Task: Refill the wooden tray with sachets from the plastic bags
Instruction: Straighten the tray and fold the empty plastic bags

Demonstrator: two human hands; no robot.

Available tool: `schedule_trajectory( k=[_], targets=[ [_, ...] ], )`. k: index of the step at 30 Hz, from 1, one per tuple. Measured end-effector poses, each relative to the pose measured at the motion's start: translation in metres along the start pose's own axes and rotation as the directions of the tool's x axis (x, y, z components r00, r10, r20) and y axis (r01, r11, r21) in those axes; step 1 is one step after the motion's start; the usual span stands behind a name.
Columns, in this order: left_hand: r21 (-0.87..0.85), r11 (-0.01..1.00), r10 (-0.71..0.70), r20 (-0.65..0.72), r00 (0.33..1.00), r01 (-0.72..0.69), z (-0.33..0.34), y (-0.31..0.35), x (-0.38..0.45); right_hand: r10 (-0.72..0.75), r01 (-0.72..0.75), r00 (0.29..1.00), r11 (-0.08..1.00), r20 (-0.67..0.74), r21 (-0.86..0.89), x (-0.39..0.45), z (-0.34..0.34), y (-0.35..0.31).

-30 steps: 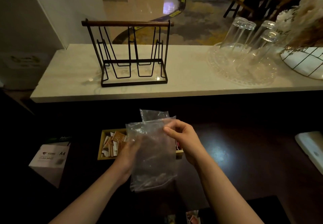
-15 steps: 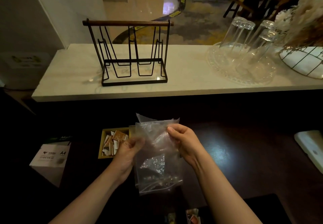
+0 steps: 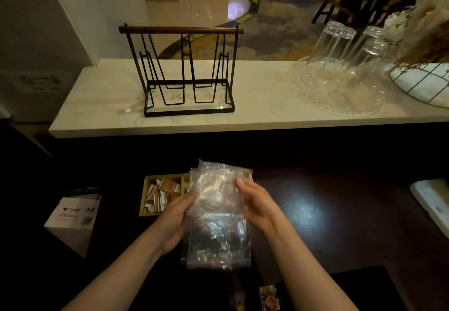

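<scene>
— while both hands work at frame centre, which step is this?
— head view: the left hand [image 3: 178,210] and the right hand [image 3: 257,204] each grip a side edge of a clear plastic bag [image 3: 218,216], held upright above the dark counter [image 3: 340,213]. it looks nearly empty; whether any sachets remain inside, i cannot tell.
— and the wooden tray [image 3: 145,196]?
— just behind the bag, centre-left of the frame, its left compartment holding a heap of brown and white sachets [image 3: 162,195]; the rest is hidden by the bag.
— so the next move?
— probably setting this bag aside, or shaking out whatever is left over the tray. more packets [image 3: 268,297] show at the bottom edge, likely the next supply.
</scene>
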State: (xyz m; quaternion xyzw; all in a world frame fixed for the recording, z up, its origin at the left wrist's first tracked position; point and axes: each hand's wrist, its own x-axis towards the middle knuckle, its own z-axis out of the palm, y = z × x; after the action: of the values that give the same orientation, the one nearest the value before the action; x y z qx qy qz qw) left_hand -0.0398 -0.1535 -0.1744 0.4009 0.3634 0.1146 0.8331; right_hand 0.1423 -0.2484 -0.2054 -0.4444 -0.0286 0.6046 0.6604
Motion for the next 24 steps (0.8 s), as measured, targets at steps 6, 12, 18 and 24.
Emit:
schedule_trajectory(
  k=[6,12,18,24],
  targets=[
    [0.243,0.97,0.0,0.047,0.999,-0.011,-0.001,-0.006,0.0,-0.366,0.27,0.862,0.917,-0.35,-0.294,0.007,0.012,-0.006],
    [0.424,0.905,0.031,-0.009,0.999,-0.024,0.014,-0.011,0.002,-0.519,0.391,0.791,0.836,-0.324,-0.385,0.01,0.025,-0.009],
    [0.287,0.954,0.139,-0.15,0.979,-0.092,0.012,0.004,0.0,-0.087,0.045,0.991,0.931,-0.1,-0.363,-0.006,0.021,-0.018],
    [0.104,0.984,0.157,-0.16,0.975,-0.141,-0.001,0.015,-0.001,-0.01,0.046,0.996,0.899,0.085,-0.435,-0.026,0.016,-0.01]
  ],
)
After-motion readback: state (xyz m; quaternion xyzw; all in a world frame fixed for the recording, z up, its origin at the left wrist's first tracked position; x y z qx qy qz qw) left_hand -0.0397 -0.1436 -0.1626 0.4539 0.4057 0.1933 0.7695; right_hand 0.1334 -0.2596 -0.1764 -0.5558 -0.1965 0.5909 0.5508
